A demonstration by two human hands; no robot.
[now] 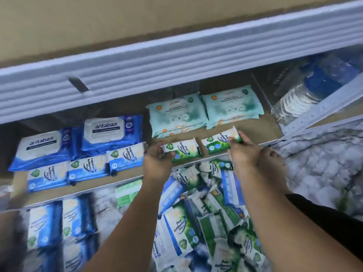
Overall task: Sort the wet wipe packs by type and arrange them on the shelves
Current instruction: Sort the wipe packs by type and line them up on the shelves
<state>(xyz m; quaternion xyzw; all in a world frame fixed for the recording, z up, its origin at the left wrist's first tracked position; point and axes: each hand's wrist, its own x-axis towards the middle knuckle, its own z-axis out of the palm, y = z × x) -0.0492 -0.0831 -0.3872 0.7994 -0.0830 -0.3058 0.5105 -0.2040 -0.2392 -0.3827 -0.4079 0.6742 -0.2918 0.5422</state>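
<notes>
Head view — left hand [157,158] pinches pine pack [186,151]; right hand [243,152] grips tilted pack [220,141], end hidden.

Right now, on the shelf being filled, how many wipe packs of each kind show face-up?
Large blue antabax packs: 2
Large mint-green packs: 2
Small blue packs: 3
Small green Pine packs: 2, one held by the left hand, one by the right hand
Total: 9

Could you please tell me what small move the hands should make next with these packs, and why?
Probably lower the right green Pine pack flat, since the right hand pinches its seemingly raised end, while the left green Pine pack, held by the left hand, lies on the shelf.
</notes>
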